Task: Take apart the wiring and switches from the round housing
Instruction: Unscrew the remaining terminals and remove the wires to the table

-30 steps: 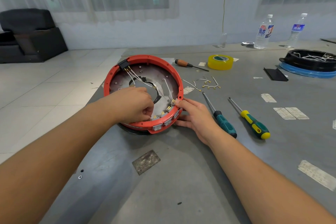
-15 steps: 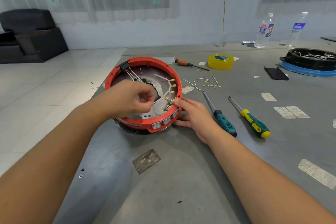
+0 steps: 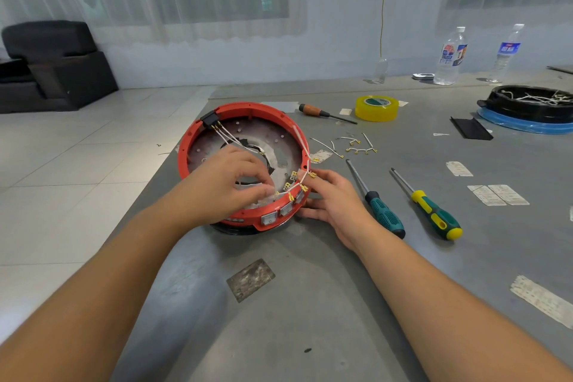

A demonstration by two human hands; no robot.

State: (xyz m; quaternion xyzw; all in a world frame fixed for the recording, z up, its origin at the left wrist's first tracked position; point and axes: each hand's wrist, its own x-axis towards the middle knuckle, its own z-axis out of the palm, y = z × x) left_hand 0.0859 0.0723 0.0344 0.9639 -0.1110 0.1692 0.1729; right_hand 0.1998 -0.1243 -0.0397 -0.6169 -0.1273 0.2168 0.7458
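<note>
The red round housing (image 3: 248,109) stands on the grey table, its metal floor showing inside. My left hand (image 3: 229,180) reaches into it, and its curled fingertips pinch a white wire (image 3: 298,185) at the front rim. That wire carries several brass terminals and drapes over the right rim. My right hand (image 3: 331,200) rests against the housing's right outer wall, fingers fairly straight and touching the rim by the terminals. Three grey rocker switches (image 3: 280,214) sit in the front wall. A black connector (image 3: 209,118) with white wires sits on the back left rim.
Right of the housing lie a teal-handled screwdriver (image 3: 384,215) and a green-yellow one (image 3: 434,215). Loose wires (image 3: 356,146), a wooden-handled screwdriver (image 3: 313,110) and yellow tape (image 3: 376,107) lie behind. A black housing (image 3: 533,102) and two bottles (image 3: 449,56) stand far right. The table edge runs left.
My left hand lifted from the front rim, drawing the white wire string with its terminals up out of the housing. The string now hangs over the right rim. My right hand stayed put.
</note>
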